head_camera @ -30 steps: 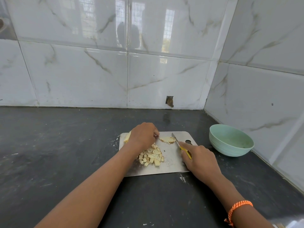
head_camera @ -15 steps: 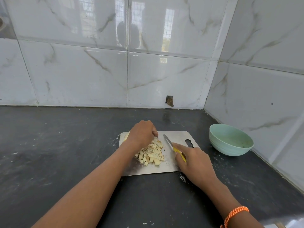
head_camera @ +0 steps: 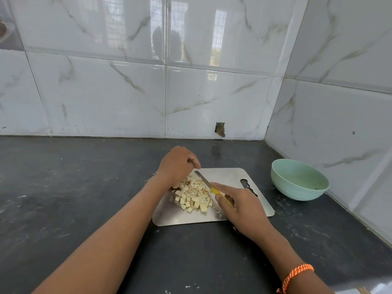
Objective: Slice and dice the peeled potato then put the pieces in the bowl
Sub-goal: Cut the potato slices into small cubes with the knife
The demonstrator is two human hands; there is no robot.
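Head view: right hand [head_camera: 244,209] grips knife [head_camera: 203,179] against diced potato [head_camera: 194,195]; left hand [head_camera: 177,166] curled beside.

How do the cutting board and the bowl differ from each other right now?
The cutting board is flat, silvery metal; the bowl is deep, round and pale green. The cutting board carries a heap of diced potato, while the bowl holds no pieces yet. The right hand with the knife and the left hand are over the cutting board; the bowl stands untouched to the right. Both rest on the dark counter.
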